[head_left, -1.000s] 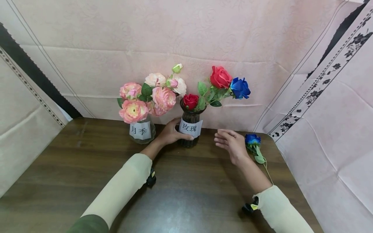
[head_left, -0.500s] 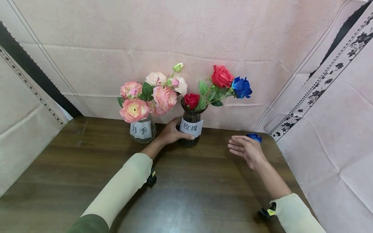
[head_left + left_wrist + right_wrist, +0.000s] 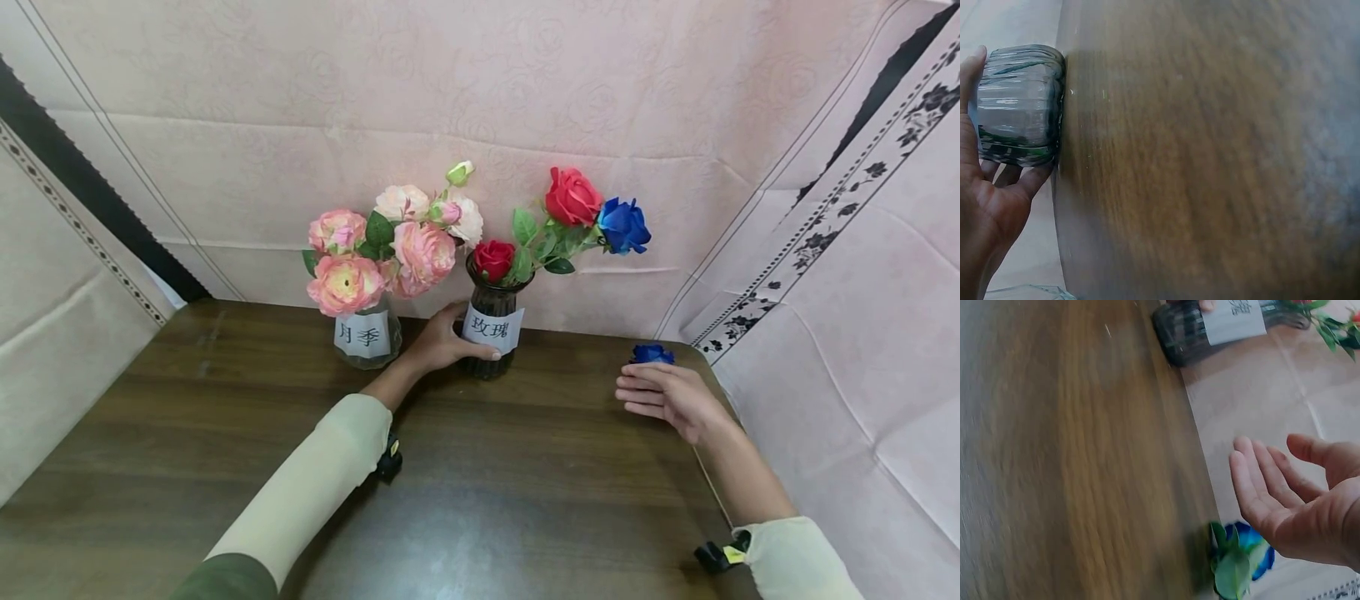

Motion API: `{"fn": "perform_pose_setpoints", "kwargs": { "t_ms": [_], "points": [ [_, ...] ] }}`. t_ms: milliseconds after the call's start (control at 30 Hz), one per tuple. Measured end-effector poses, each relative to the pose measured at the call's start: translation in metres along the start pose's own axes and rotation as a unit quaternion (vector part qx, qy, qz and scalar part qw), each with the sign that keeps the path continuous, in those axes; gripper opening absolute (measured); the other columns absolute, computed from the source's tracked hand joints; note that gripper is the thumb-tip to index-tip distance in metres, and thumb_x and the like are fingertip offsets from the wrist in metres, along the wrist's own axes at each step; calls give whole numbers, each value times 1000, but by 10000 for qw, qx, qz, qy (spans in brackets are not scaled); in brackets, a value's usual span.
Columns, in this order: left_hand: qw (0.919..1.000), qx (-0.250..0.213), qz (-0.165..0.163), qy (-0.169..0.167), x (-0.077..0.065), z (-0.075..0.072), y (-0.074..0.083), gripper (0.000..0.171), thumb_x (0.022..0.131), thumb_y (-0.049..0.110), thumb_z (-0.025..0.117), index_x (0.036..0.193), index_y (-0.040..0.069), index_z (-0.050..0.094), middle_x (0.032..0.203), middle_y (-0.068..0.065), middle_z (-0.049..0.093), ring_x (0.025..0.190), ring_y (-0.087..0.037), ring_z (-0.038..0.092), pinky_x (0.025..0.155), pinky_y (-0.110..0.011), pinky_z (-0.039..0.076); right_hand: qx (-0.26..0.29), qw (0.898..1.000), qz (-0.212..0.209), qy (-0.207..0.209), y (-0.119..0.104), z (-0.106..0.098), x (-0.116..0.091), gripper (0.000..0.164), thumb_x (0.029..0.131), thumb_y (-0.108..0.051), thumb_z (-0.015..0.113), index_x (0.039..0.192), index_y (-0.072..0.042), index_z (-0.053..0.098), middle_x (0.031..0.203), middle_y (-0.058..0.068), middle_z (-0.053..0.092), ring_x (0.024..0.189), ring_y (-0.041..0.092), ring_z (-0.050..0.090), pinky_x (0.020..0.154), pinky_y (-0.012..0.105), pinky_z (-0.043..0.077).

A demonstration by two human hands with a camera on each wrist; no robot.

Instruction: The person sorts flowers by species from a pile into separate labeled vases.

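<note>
My left hand (image 3: 450,342) grips the lower part of a dark ribbed glass vase (image 3: 491,304) that carries a white paper label (image 3: 491,330). The vase holds a large red rose (image 3: 573,197), a small red rose (image 3: 493,261) and a blue rose (image 3: 624,226), all leaning right. In the left wrist view, thumb and fingers lie around the glass vase (image 3: 1019,106). Over the table's right side my right hand (image 3: 671,398) has its fingers extended and holds nothing. It partly covers a loose blue rose (image 3: 652,353) lying there; the right wrist view shows that rose's leaves (image 3: 1232,574).
Left of the dark vase stands a clear glass vase (image 3: 367,337) with pink and cream flowers (image 3: 397,242) and its own label. A pale patterned cloth (image 3: 600,83) hangs behind and beside the brown wooden table (image 3: 480,483). The table's right edge runs close to my right forearm.
My right hand has moved right and slightly toward me, away from the dark vase and over the loose blue rose's stem. My left hand keeps its grip on the vase.
</note>
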State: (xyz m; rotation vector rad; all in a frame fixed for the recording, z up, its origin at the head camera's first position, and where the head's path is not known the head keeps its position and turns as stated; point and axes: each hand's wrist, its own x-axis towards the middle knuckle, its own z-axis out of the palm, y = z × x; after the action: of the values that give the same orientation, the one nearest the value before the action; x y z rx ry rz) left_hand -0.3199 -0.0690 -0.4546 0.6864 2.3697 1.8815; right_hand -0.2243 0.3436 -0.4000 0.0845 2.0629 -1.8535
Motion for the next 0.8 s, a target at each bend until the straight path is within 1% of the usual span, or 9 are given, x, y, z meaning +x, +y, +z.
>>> {"fn": "perform_pose_setpoints", "kwargs": {
  "t_ms": [67,133,200,233,367,500,633,800],
  "points": [
    [10000,-9,-8,-8,0,0,1,78,83,15,102,151,15,65,145,-9,74,138,-31,69,128,-56,49,-10,9998,51,-202,1,-10,-1,39,121,-27,55,150,-1,62,117,-4,85,110,12,83,100,35,69],
    [10000,-13,-11,-6,0,1,1,78,83,15,103,151,15,65,146,-10,74,138,-32,69,128,-57,49,19,9992,141,-361,3,-21,-2,36,121,-29,55,146,-6,65,118,-4,85,111,13,83,100,35,68],
    [10000,-29,-2,-3,0,1,1,78,83,15,103,151,14,65,146,-10,74,138,-33,68,128,-58,48,84,9985,203,-492,4,-32,-4,28,122,-30,54,136,-12,71,118,-3,85,112,14,83,100,34,68],
    [10000,-46,6,-5,0,1,1,78,83,15,103,151,14,65,146,-11,74,138,-34,68,128,-58,48,115,9983,232,-525,5,-37,-5,28,122,-30,53,133,-14,73,118,-3,86,112,14,84,100,34,69],
    [10000,-82,33,-18,1,2,0,77,83,15,102,150,14,66,146,-12,74,139,-35,68,129,-59,47,134,9977,371,-549,8,-55,-11,30,123,-32,49,126,-19,76,116,-4,86,112,15,84,100,33,68],
    [10000,-66,41,4,1,1,-1,77,83,15,103,151,14,66,146,-11,74,139,-34,68,128,-59,48,115,9979,429,-476,10,-72,-17,34,124,-33,45,121,-24,78,115,-6,87,109,13,84,99,30,68],
    [10000,-40,41,30,0,0,0,77,82,14,103,150,15,66,145,-10,75,138,-32,69,127,-58,49,-52,9982,465,-381,14,-86,-22,34,124,-34,45,117,-27,78,114,-9,86,107,10,83,98,28,67],
    [10000,-25,55,10,1,1,-1,75,83,14,103,149,15,67,144,-10,75,137,-33,69,127,-57,49,-382,9970,631,-232,20,-101,-28,35,124,-38,43,113,-32,76,113,-13,84,107,7,81,96,26,67]
  ]
}}
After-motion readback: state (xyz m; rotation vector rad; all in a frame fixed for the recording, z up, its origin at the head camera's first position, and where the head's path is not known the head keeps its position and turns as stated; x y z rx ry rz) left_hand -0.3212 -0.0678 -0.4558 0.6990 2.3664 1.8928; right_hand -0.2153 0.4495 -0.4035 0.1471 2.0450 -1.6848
